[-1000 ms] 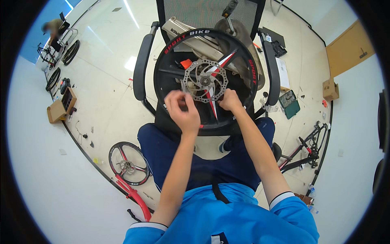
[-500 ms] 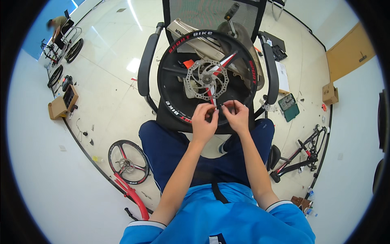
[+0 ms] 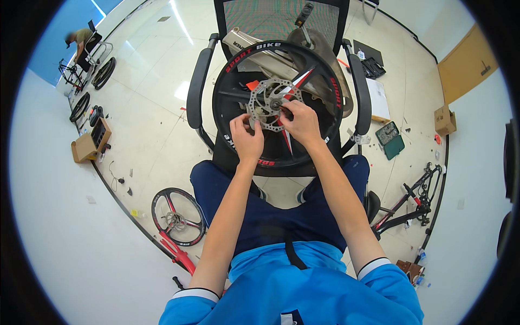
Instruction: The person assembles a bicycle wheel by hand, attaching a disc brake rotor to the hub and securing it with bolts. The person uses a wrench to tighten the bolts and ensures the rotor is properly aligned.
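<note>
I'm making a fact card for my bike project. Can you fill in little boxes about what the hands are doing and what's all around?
Left hand: fingers on the lower left edge of the silver brake disc
Right hand: fingers at the disc's middle, by the hub
Wheel: black with red spokes, lying on a black office chair
Under the wheel: a grey bike frame part
Floor, left: another wheel on a red frame, a cardboard box
Floor, right: a black bike frame, a green tray
Far left: another person seated
</note>
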The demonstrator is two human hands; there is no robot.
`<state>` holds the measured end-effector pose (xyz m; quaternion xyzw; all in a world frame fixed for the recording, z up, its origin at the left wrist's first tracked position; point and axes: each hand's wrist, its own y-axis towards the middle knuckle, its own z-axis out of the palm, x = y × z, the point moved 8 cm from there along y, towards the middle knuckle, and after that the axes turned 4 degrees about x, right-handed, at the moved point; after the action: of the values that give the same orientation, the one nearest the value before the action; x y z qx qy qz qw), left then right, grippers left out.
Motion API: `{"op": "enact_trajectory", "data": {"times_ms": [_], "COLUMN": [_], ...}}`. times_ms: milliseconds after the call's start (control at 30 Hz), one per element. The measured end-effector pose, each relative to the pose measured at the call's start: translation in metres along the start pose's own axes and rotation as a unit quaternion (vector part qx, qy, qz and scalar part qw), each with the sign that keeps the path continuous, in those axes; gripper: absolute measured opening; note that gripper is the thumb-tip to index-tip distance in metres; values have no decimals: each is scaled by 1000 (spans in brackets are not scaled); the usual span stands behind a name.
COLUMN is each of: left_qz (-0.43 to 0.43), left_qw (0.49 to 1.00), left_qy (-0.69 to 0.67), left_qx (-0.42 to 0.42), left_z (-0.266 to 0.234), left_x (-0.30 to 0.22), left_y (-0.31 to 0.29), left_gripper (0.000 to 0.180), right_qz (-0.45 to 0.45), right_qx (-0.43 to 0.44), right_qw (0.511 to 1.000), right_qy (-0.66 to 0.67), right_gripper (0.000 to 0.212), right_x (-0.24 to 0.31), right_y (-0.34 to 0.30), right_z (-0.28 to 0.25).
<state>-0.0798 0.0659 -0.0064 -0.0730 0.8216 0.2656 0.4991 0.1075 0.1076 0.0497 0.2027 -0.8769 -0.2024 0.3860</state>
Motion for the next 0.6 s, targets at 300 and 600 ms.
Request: {"op": "enact_trajectory", "data": {"times_ms": [300,600], "left_qz": [-29,-41], "left_qw": [999,997], "left_qy": [-33,-58], "left_qx": [10,-1], "left_z": [-20,-9], "left_x": [60,67], "left_y": [-131,-119], "left_gripper": [8,8], "right_qz": [-71,-104], "right_qx": [41,66], "right_qw": [995,990], "right_qy": [-47,-75], "right_gripper": [12,10], "right_x": [2,6], "right_y": [-4,-7], "right_z": [4,5]}}
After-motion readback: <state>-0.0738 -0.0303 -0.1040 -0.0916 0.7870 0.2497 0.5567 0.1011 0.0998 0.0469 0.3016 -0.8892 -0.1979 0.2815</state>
